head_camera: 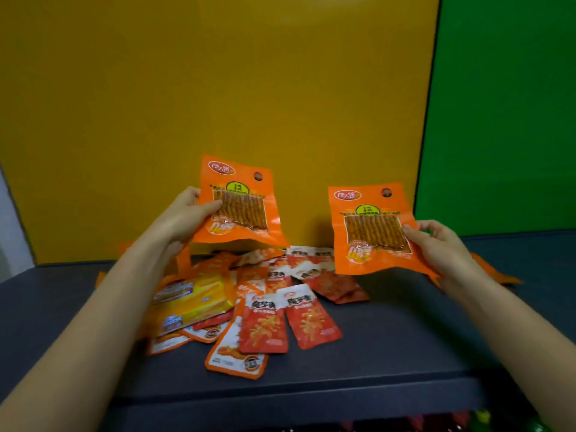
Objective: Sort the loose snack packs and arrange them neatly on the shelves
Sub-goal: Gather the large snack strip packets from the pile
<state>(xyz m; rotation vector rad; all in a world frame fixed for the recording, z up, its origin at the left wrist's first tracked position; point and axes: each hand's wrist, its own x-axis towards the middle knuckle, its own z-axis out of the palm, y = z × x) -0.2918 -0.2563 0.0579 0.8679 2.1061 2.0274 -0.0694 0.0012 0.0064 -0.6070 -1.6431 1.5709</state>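
Observation:
My left hand (184,215) grips an orange snack pack (241,188) by its left edge and holds it upright above the pile. My right hand (436,244) grips a second, identical orange snack pack (371,232) by its right edge, also upright and a little lower. Below them a loose pile lies on the dark grey shelf top (389,344): two red-and-white packs (265,322) side by side in front, a yellow pack (190,304) at the left, and several more red and orange packs behind.
A yellow panel (218,88) stands behind the shelf, with a green panel (505,104) to its right. More orange packs (498,274) lie behind my right wrist. Below the shelf's front edge, a lower level shows coloured packs (452,422) in shadow.

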